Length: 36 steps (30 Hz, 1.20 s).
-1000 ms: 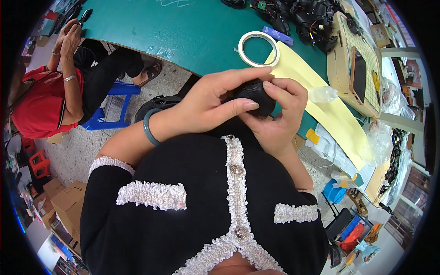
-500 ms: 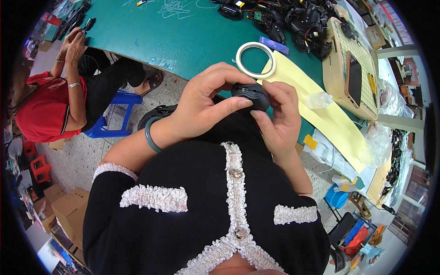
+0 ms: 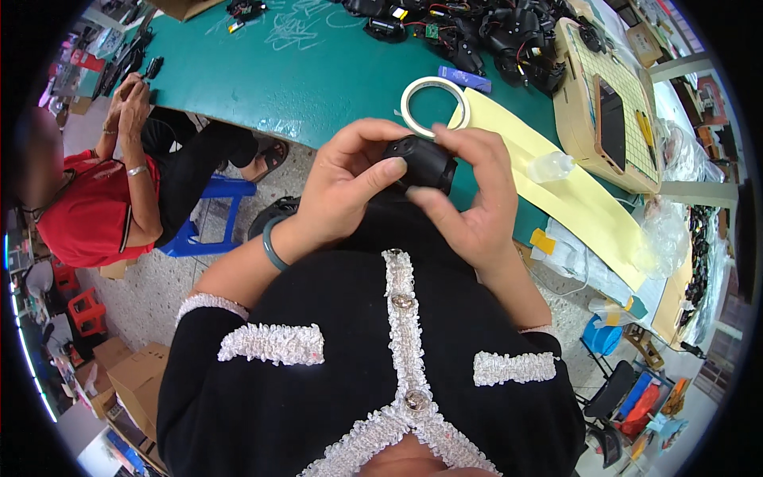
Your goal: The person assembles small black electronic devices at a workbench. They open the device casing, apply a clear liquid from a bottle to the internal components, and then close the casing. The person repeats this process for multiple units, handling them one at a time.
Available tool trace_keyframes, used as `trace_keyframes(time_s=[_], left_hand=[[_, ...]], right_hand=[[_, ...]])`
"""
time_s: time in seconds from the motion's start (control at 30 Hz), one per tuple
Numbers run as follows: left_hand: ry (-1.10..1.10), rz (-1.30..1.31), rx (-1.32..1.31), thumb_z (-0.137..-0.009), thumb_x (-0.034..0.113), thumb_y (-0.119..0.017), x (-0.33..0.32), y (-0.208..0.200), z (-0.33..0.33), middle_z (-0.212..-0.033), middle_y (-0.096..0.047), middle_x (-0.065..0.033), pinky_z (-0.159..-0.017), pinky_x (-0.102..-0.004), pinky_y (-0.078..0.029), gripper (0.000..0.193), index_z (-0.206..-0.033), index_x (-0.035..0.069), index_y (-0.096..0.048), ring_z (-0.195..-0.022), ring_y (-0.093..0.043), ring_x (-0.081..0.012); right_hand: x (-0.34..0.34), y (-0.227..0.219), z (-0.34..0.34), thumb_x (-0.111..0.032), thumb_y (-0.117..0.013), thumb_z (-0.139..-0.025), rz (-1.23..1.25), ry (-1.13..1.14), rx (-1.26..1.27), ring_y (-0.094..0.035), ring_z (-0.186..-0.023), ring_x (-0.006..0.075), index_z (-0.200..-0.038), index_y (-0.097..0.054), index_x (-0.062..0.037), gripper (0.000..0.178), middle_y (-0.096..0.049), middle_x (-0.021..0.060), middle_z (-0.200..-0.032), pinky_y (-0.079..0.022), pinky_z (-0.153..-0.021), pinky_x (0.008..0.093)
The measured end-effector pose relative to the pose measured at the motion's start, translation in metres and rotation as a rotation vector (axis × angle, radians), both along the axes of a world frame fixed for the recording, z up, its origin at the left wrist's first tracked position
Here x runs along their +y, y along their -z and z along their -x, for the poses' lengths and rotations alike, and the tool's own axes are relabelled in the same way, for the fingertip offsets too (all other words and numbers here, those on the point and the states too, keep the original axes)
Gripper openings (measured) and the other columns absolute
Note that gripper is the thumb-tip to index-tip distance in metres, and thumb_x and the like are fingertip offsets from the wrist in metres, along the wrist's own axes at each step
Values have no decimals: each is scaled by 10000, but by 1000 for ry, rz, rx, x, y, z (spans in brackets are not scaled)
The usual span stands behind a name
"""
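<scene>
Both my hands hold one small black rounded plastic part point(image 3: 423, 161) just above the near edge of the green table point(image 3: 318, 71). My left hand point(image 3: 350, 187) wraps it from the left, thumb on its front face. My right hand point(image 3: 469, 199) grips it from the right, with fingers over its top. A grey-green bangle sits on my left wrist. Just beyond the part lies a roll of white tape point(image 3: 434, 103) on the table.
A long yellow paper strip point(image 3: 556, 183) and a small clear bottle point(image 3: 550, 166) lie to the right. A pile of black parts with wires point(image 3: 493, 32) sits at the far edge beside a wooden box point(image 3: 612, 103). A person in red point(image 3: 95, 207) sits on a blue stool at left.
My hands have stayed closed on the black part and turned it slightly. The view has shifted, so the table and tape roll sit lower in the picture.
</scene>
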State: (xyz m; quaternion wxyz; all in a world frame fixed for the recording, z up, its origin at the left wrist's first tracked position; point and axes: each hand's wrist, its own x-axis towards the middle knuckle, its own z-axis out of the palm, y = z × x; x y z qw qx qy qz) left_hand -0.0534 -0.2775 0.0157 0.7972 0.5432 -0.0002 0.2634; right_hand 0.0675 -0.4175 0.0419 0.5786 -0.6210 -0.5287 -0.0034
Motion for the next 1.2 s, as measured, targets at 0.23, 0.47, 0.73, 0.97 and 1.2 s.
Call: trace_keyframes(time_s=[0.23, 0.47, 0.73, 0.97, 1.2], left_hand=[[-90, -497, 66, -867, 86, -690, 10, -17, -3, -1114, -611, -111, -927, -344, -474, 329, -1174, 16, -594, -1059, -594, -210], [-155, -769, 52, -831, 103, -706, 8, -26, 0, -924, -637, -118, -778, -332, -476, 229, -1033, 18, -640, -875, -601, -262], [-196, -534, 257, -958, 107, -567, 4, -22, -9, -799, -595, -49, -690, -269, -460, 155, -1059, 14, -638, -746, -554, -120], [-163, -904, 72, -885, 99, -639, 36, -28, -2, -1142, -634, -110, -900, -305, -462, 430, -1297, 21, -544, -1032, -605, -215], [4, -944, 69, -795, 159, -723, 31, -31, -1, -1178, -650, -156, -920, -348, -474, 409, -1168, 14, -641, -1055, -630, -285]], right_hand=[[-8, 6, -8, -111, -829, -684, 70, -46, 4, -623, -919, 250, -1128, -620, -25, 498, -602, 137, -1037, -518, -802, 323], [-9, 7, -3, -96, -804, -686, 45, -76, -36, -632, -867, 260, -1107, -612, -1, 472, -605, 150, -999, -533, -742, 311], [2, 33, 5, -176, -674, -889, 139, -232, 829, -620, -799, 134, -1137, -591, -24, 303, -638, 58, -911, -507, -646, 268], [3, 14, -2, -370, -527, -991, 189, -328, 1447, -594, -555, 141, -1172, -565, -51, 368, -636, 69, -856, -460, -474, 240], [1, 9, 4, -350, -545, -989, 198, -326, 1253, -594, -632, 143, -1166, -555, -13, 381, -626, 81, -878, -485, -554, 246]])
